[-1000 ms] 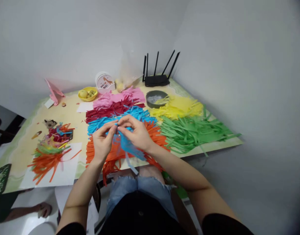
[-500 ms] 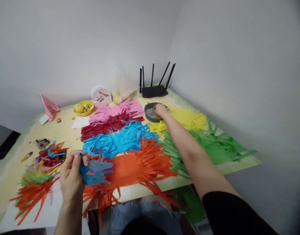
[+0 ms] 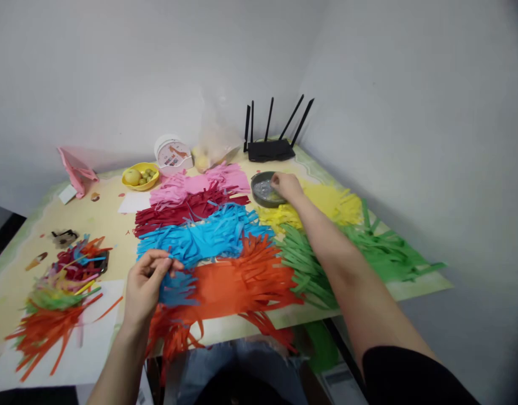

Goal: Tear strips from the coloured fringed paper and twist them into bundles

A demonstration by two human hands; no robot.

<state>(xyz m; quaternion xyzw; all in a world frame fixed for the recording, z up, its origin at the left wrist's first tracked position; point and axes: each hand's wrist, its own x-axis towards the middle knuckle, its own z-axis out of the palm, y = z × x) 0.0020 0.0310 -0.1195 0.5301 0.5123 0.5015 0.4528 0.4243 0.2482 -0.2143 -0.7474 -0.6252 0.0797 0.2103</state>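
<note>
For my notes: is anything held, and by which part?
Left hand: blue fringed paper, pinched at its upper end. Right hand, at the grey bowl: cannot tell.

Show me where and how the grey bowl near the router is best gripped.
Probably pinch the grey bowl by its rim at the near left, coming from that side: the upright wall shows plainly there, while the right hand and yellow fringed paper crowd its right side.

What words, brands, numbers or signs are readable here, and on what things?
Nothing reads clearly.
White container: lettering, too blurred to read.
Tablecloth: small red marks beside the dark red paper, perhaps letters, too small to tell.
Black router: no legible brand.
</note>
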